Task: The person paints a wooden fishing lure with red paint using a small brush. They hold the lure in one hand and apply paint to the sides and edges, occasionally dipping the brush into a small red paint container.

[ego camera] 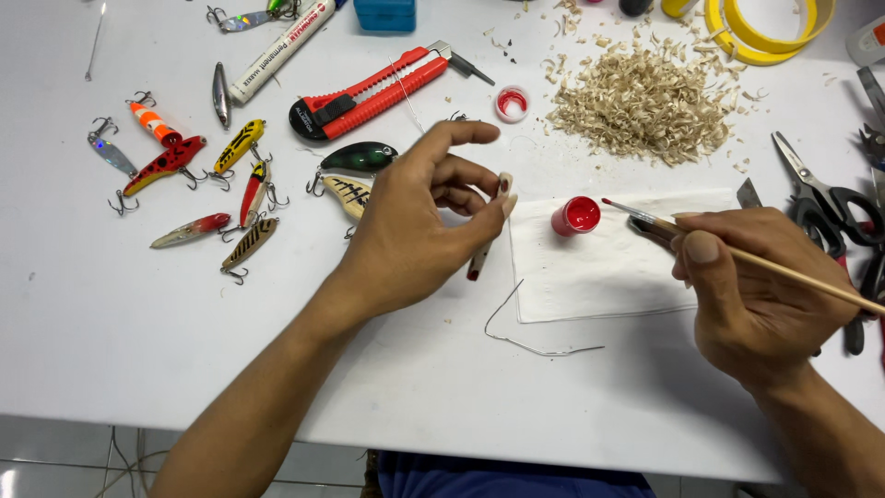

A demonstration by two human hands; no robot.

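My left hand pinches a small carved wooden lure body between thumb and fingers; its lower tip is painted red. My right hand grips a thin wooden paintbrush, whose red-tipped bristles point left toward a small open pot of red paint. The pot stands on a white paper towel between my two hands. The pot's red lid lies farther back on the table.
Several painted fishing lures with hooks lie at left. A red utility knife, a marker, a pile of wood shavings, yellow tape rolls, scissors and a bent wire surround the white table.
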